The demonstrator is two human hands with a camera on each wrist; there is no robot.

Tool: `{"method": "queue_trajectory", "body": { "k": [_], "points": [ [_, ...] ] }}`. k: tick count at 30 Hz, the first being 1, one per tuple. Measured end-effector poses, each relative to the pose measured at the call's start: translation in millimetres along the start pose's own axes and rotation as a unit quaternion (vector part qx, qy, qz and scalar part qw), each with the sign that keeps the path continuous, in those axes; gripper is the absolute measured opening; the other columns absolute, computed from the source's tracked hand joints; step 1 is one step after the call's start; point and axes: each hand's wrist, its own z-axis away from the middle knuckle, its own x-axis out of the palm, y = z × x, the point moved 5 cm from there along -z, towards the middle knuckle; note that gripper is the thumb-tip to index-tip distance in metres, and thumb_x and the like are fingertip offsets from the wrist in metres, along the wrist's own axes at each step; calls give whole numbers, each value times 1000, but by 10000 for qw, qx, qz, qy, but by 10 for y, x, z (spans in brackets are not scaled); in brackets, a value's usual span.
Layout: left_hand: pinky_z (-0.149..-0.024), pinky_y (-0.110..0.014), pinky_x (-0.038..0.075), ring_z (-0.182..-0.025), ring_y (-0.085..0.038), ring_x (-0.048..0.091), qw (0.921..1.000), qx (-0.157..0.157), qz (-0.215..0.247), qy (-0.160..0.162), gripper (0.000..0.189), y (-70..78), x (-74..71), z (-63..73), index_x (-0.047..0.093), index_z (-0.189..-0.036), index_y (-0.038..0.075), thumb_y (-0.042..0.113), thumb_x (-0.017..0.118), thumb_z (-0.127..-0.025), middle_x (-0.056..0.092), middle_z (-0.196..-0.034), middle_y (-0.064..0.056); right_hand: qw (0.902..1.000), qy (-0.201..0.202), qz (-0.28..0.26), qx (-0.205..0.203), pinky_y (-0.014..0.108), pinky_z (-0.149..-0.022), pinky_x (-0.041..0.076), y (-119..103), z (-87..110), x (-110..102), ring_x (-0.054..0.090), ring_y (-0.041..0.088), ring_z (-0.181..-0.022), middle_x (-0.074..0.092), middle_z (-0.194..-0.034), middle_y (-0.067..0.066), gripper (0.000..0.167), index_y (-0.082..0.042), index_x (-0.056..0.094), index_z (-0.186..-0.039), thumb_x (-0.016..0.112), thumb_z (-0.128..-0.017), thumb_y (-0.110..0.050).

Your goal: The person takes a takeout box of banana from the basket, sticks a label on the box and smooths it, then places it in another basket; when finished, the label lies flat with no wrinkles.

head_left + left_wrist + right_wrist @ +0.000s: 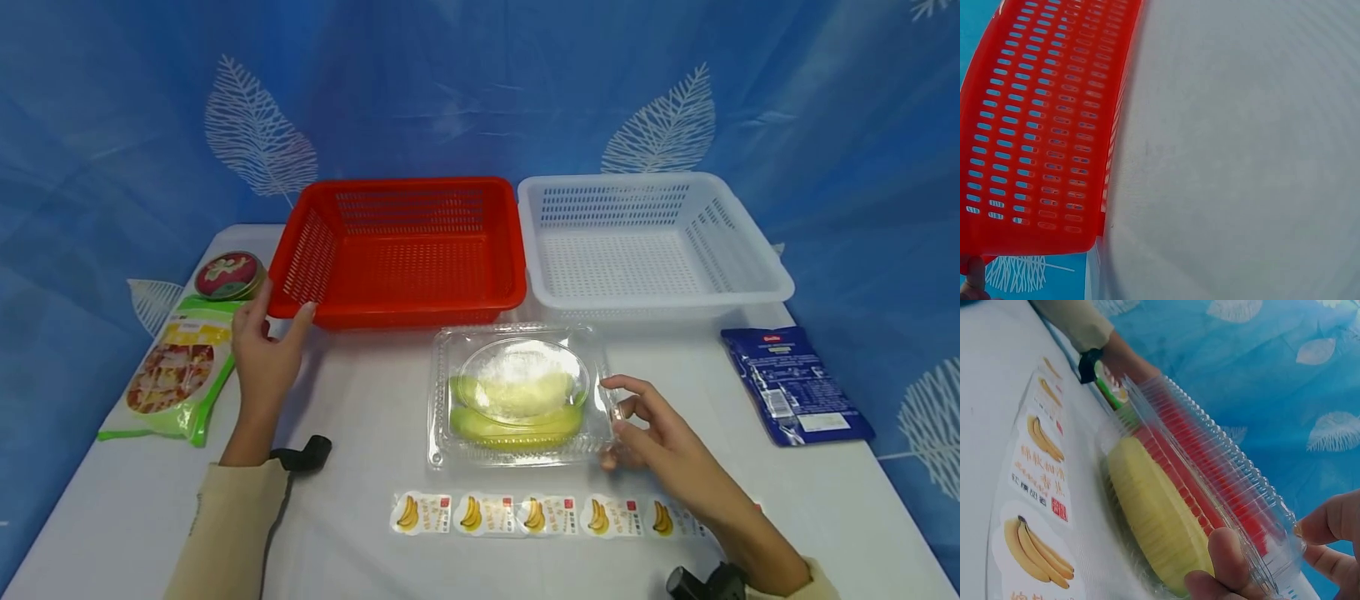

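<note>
My left hand (266, 354) holds the front left corner of a red basket (408, 317), with thumb and forefinger on either side of it. In the left wrist view only a fingertip (975, 275) shows under the rim. A clear plastic clamshell box (442, 400) lies before the baskets with yellow-green, banana-like fruit (517, 421) inside. At its right edge my right hand (660, 442) pinches the plastic. The right wrist view shows fingers (1229, 553) on the box's side and rim. A strip of banana stickers (551, 514) lies in front of the box.
Beside the red basket stands a white basket (667, 296). A round tin (228, 275) and a green-and-white food bag (176, 371) lie at the left. A dark blue pouch (795, 383) lies near the right table edge. Blue cloth (465, 83) hangs behind the table.
</note>
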Motion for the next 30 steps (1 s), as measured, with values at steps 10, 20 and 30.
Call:
{"method": "queue_trajectory", "body": {
  "k": [10, 20, 30],
  "points": [
    [-108, -48, 36, -132, -24, 39, 9996, -150, -189, -175, 73, 33, -26, 35, 41, -158, 23, 41, 72, -94, 41, -144, -15, 9975, 310, -346, -528, 46, -66, 61, 125, -69, -92, 71, 32, -66, 47, -98, 23, 48, -2, 38, -151, 50, -105, 1],
    [-108, -54, 38, -133, -25, 36, 9991, -4, -408, 142, 73, 61, -79, 69, 43, -157, 21, 41, 73, -93, 40, -141, -17, 9871, 675, -567, -1337, 36, -52, 57, 220, -138, -54, 66, 18, -57, 50, -91, 9, 45, 5, 45, -146, 47, -102, 9],
    [-106, -38, 31, -127, -2, 35, 9842, 980, 38, 1475, 48, 242, -219, 145, 66, -138, 22, 28, 76, -91, 48, -127, 10, 9791, 1004, -524, -1691, 31, -47, 53, 273, -127, -10, 61, 14, -54, 51, -90, 5, 43, 9, 48, -142, 52, -99, 13]
  ]
}}
